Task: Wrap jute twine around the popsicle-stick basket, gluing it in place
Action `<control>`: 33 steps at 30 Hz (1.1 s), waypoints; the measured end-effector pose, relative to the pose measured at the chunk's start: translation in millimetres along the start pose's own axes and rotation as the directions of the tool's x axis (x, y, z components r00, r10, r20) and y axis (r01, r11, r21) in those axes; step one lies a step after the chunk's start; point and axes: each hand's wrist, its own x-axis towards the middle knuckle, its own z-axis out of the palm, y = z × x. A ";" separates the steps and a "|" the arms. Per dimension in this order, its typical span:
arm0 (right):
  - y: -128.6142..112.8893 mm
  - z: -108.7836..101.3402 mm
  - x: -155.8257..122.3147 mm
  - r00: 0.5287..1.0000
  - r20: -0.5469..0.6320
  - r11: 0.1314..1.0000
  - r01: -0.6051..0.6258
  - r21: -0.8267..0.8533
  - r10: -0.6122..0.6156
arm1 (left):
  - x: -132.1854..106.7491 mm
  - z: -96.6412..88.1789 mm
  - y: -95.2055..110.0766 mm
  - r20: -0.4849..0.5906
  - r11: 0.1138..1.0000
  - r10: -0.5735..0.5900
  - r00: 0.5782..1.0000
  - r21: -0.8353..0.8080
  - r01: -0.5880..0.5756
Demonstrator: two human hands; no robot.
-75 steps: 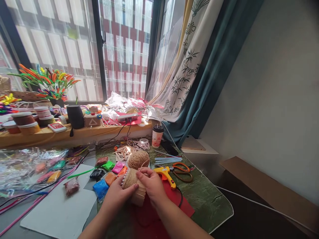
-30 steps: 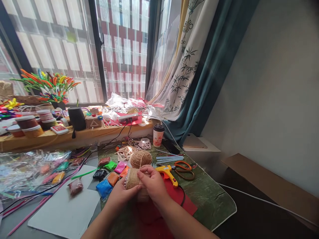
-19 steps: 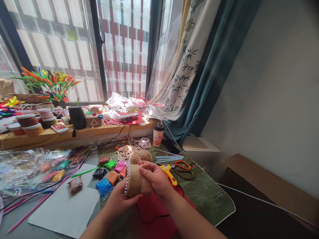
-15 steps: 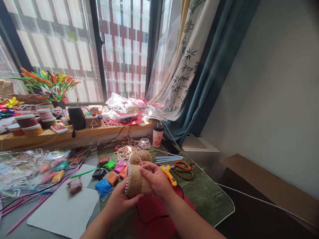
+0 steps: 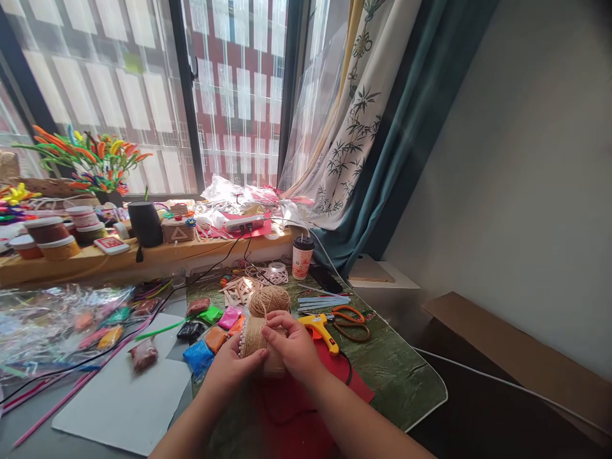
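Observation:
Both hands hold a small twine-wrapped cup (image 5: 253,339) lying on its side, with a row of white beads round its left rim. My left hand (image 5: 228,368) grips it from below and the left. My right hand (image 5: 292,347) is closed over its right part, fingertips pressing the twine. A strand runs up to a ball of jute twine (image 5: 269,300) just behind. Under the hands lies a red felt sheet (image 5: 344,380).
A yellow glue gun (image 5: 320,329) and orange scissors (image 5: 351,322) lie right of the hands. Coloured clay packets (image 5: 206,331) lie to the left, beside a white sheet (image 5: 119,395). A paper cup (image 5: 301,258) stands behind. The green mat's edge (image 5: 430,408) is at right.
The cup was turned and lifted slightly, showing more wrapped twine, then lowered again with my right hand covering more of it. Both hands kept their hold throughout.

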 end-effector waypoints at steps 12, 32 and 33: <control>-4.5 -5.5 3.2 1.000 -0.017 0.996 -0.017 0.092 0.018 | -2.5 -15.1 -10.5 0.181 0.890 0.184 0.966 0.386 -0.242; -34.1 -13.5 -11.6 0.916 0.348 0.894 0.315 -0.319 -0.199 | -3.5 -1.2 3.4 0.035 0.993 0.004 0.999 0.120 -0.008; -33.2 -19.0 -10.2 0.918 0.336 0.884 0.326 -0.336 -0.211 | -3.3 -2.1 2.7 0.028 0.996 -0.011 1.000 0.085 0.008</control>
